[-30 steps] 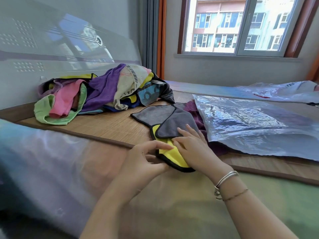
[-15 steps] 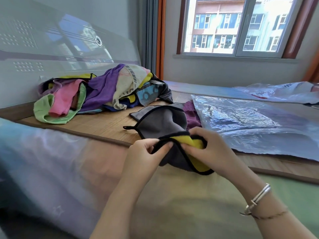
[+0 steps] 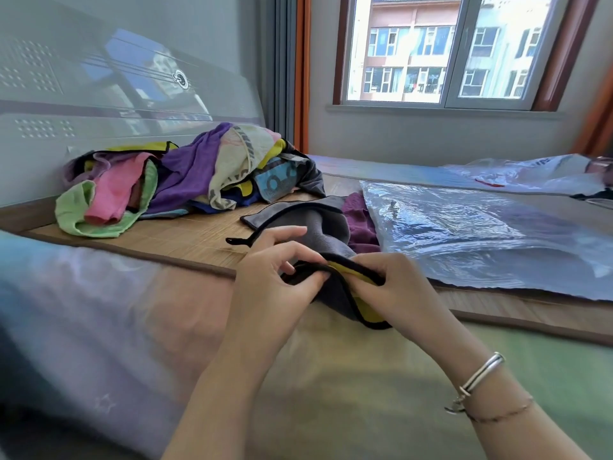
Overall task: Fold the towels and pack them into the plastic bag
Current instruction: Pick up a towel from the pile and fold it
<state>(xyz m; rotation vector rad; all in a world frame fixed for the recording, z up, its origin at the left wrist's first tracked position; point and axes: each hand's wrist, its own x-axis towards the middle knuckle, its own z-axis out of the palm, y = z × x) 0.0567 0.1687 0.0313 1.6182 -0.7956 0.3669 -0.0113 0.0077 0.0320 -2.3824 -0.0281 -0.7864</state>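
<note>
1. A heap of unfolded towels (image 3: pixel 185 180) is seen at the left on the bamboo mat (image 3: pixel 185 237), against the headboard (image 3: pixel 99 104); green, pink, purple and patterned pieces are tangled together, so most of the folding is judged to be left.
2. The left hand (image 3: pixel 275 277) is curled on the black-trimmed edge of the grey-and-yellow towel (image 3: pixel 325 234), the edge being pinched between thumb and fingers.
3. The same edge is gripped just beside it by the right hand (image 3: pixel 394 287), fingers bent round the cloth (a silver bangle (image 3: pixel 481 373) is worn on that wrist). The towel is held raised at its near edge, while its far part lies on the mat; the fold is judged to be in progress, not finished.
4. A purple towel (image 3: pixel 360 224) is seen behind the held one, partly tucked under the edge of the plastic bag (image 3: pixel 481 240); whether it is folded cannot be told.
5. The plastic bag lies flat on the mat to the right and looks thin, so little or nothing is judged to be packed yet (its opening is not clearly shown).
6. A second, crumpled plastic bag (image 3: pixel 530 174) is seen at the far right, under the window (image 3: pixel 444 48).
</note>
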